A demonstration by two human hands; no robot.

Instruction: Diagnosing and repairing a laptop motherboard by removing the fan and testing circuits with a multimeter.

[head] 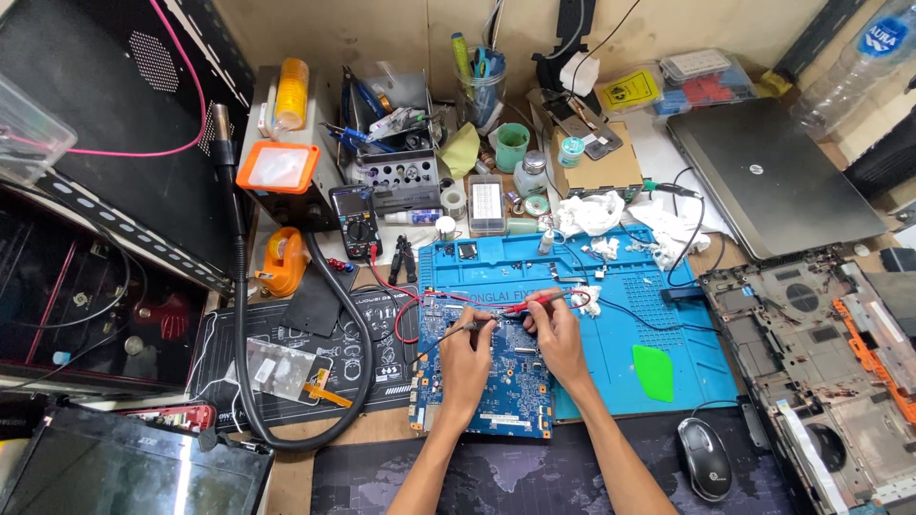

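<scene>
My left hand (pixel 465 355) pinched the black probe (pixel 456 331), my right hand (pixel 556 336) the red probe (pixel 536 301), both tips on the blue circuit board (pixel 496 381) beneath them. Thin, rigid, fragile, I judged; best held by its edges. A yellow label packet (pixel 629 91) sat far beyond my right hand.

Bright, even light; slight edge distortion

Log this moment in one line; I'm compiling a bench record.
left hand: holds black probe | right hand: holds red probe | both over: blue circuit board
</scene>
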